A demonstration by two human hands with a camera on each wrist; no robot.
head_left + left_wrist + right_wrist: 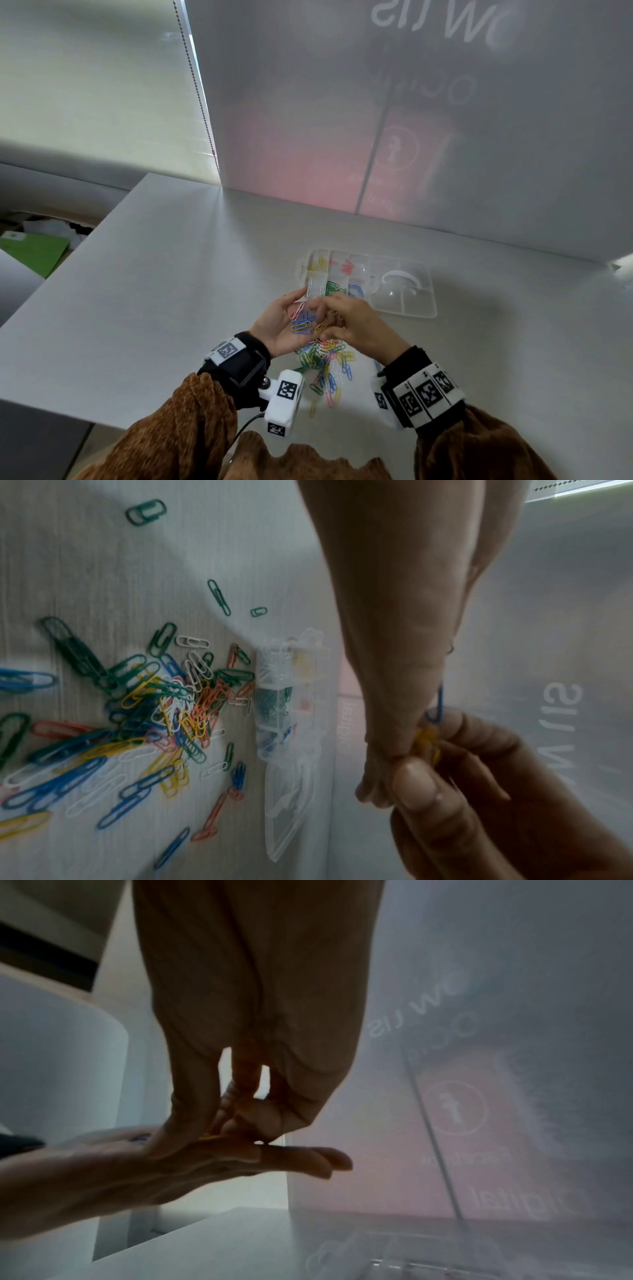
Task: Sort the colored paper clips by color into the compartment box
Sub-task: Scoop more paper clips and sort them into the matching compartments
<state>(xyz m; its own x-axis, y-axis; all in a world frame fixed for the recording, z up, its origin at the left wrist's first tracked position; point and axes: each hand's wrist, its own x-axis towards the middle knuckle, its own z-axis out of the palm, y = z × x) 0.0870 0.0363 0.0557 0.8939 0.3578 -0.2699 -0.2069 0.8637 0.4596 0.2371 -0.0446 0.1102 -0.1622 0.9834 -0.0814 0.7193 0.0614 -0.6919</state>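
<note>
We are holding our left hand (284, 325) flat, palm up, like a little plate, with the fingers straight and close together. A few paper clips (303, 322) are lying on it: blue ones, a pink one and a yellow one. Our right hand (346, 322) is reaching in from 3 o'clock, and its fingertips (416, 780) are pinching a yellow clip (424, 739) on the palm.

The big pile of clips (325, 366) is lying on the table (171, 291) at 6 o'clock from our hands. The compartment box (342, 275) is sitting at 12 o'clock, just past our fingers, with its clear lid (404, 291) lying open at its 3 o'clock side. Yellow, pink, white, green and blue clips are already sitting in their own little rooms.

We are thinking these clips are tiny, light, hard and smooth, so they slip and hook onto each other. Pinching one by its round end with two fingertips looks best to us.
</note>
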